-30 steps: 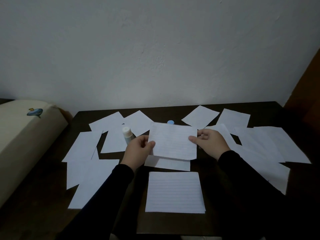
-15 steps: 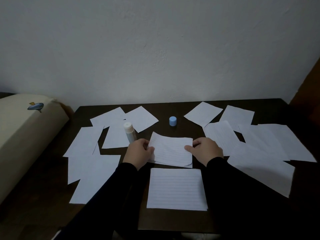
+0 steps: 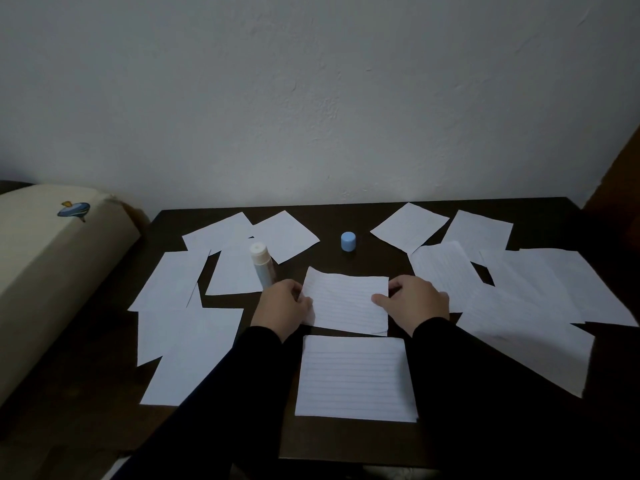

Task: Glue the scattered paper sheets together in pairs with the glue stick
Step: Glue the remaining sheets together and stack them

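Your left hand [image 3: 282, 308] and right hand [image 3: 417, 303] pinch opposite edges of lined sheet [image 3: 348, 299], flat on table [image 3: 329, 216] centre. Uncapped glue stick [image 3: 262, 265] upright just beside left hand; blue cap [image 3: 348, 241] behind sheet.

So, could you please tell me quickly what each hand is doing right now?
Left hand: holding the left edge of the lined sheet.
Right hand: holding its right edge.

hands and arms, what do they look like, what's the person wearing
Two bare hands, left hand and right hand, with no gloves, rings or watch visible. Both arms are covered by long black sleeves that end at the wrists, plain with no markings.
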### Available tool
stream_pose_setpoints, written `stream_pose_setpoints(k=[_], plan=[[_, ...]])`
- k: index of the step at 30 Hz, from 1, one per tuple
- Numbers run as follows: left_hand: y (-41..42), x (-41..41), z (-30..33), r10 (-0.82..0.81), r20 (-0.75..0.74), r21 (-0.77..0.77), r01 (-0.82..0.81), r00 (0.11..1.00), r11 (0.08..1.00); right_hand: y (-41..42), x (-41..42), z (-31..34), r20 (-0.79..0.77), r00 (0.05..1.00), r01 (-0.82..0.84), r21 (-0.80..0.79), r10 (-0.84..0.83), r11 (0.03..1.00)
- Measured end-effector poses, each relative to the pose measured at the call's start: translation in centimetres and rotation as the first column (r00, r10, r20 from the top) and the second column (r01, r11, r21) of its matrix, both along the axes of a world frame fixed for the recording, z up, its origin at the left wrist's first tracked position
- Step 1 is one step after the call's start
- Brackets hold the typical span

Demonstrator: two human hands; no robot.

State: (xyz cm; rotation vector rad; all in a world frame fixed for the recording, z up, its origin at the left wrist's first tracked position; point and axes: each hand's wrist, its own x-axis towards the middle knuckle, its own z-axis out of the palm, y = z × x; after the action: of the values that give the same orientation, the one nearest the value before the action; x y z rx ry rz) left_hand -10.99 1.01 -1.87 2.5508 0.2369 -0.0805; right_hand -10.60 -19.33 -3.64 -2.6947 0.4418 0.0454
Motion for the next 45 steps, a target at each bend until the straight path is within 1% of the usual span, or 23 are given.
stream_pose_setpoints(k=[4,7,8,10,11,12,13,15,16,17,20,24,28,33,40,45], plan=[[-0.1,-0.2,0.0,-0.003,0.060,0.074,-0.001,0.998,0.997,0.1,0.0,0.0,-0.009,1.000,-0.017,-0.058,0.017,0.998],[-0.8,-0.3,0.3,-0.042,0.144,0.131,0.023,0.989,0.991,0.2,-0.2,0.4,0.071,0.993,-0.088,-0.133,0.098,0.987],[-1.2,-0.3,0.3,-0.083,0.189,0.160,0.052,0.978,0.986,0.4,-0.3,0.6,0.112,0.981,-0.137,-0.158,0.156,0.978],[-1.8,0.0,0.0,-0.246,0.266,0.265,0.175,0.932,0.948,1.3,-0.5,0.9,0.163,0.934,-0.284,-0.200,0.318,0.938],[-2.0,0.2,-0.4,-0.354,0.260,0.333,0.261,0.898,0.906,1.8,-0.6,0.8,0.161,0.901,-0.368,-0.214,0.404,0.905],[-2.3,0.4,-0.7,-0.452,0.216,0.385,0.350,0.866,0.854,2.4,-0.6,0.6,0.131,0.870,-0.444,-0.210,0.475,0.871],[-2.4,0.6,-1.0,-0.523,0.141,0.412,0.430,0.841,0.803,2.9,-0.7,0.3,0.075,0.849,-0.502,-0.190,0.522,0.844],[-2.5,0.7,-1.8,-0.589,-0.026,0.413,0.545,0.808,0.729,3.4,-0.8,-0.9,-0.067,0.825,-0.564,-0.156,0.561,0.811],[-2.5,0.8,-2.2,-0.598,-0.081,0.404,0.575,0.797,0.711,3.4,-0.8,-1.4,-0.124,0.814,-0.581,-0.166,0.567,0.797],[-2.4,0.8,-2.5,-0.601,-0.112,0.398,0.590,0.791,0.702,3.3,-0.8,-1.9,-0.156,0.807,-0.591,-0.184,0.570,0.786],[-2.1,0.9,-2.7,-0.582,-0.135,0.403,0.581,0.802,0.707,3.1,-0.8,-2.4,-0.180,0.808,-0.589,-0.199,0.562,0.783],[-2.2,0.8,-3.1,-0.533,-0.145,0.407,0.541,0.834,0.736,3.3,-0.7,-2.4,-0.210,0.839,-0.537,-0.185,0.501,0.823],[-2.3,0.9,-3.3,-0.476,-0.187,0.384,0.510,0.859,0.770,3.3,-1.0,-2.3,-0.223,0.865,-0.486,-0.157,0.448,0.860],[-2.5,0.6,-3.0,-0.401,-0.234,0.384,0.463,0.886,0.799,2.9,-1.5,-1.9,-0.277,0.874,-0.452,-0.158,0.400,0.878],[-1.4,0.1,-1.1,-0.355,-0.374,0.355,0.486,0.857,0.799,1.5,-2.2,-0.8,-0.379,0.847,-0.463,-0.184,0.372,0.867],[-0.5,-0.5,-0.5,-0.333,-0.410,0.330,0.479,0.849,0.813,0.9,-2.9,-0.3,-0.415,0.828,-0.475,-0.163,0.377,0.865]])
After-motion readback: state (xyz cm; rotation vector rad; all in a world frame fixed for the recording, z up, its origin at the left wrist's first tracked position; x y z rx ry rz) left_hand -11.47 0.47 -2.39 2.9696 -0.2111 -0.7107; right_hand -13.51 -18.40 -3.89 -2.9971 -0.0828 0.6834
